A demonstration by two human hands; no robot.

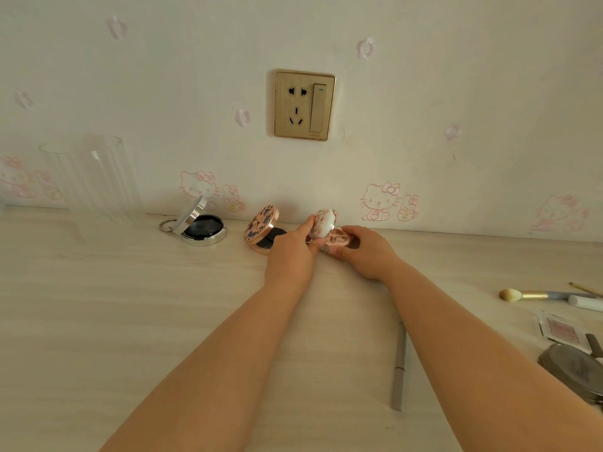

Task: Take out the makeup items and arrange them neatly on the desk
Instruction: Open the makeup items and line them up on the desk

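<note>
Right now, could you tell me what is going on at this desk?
A person is setting open compacts in a row along the wall. Both hands work on a white floral compact: the left hand touches its raised lid, the right hand grips its base. A rose-gold compact and a silver compact already stand open to its left. A brush and other items wait at the right edge.
</note>
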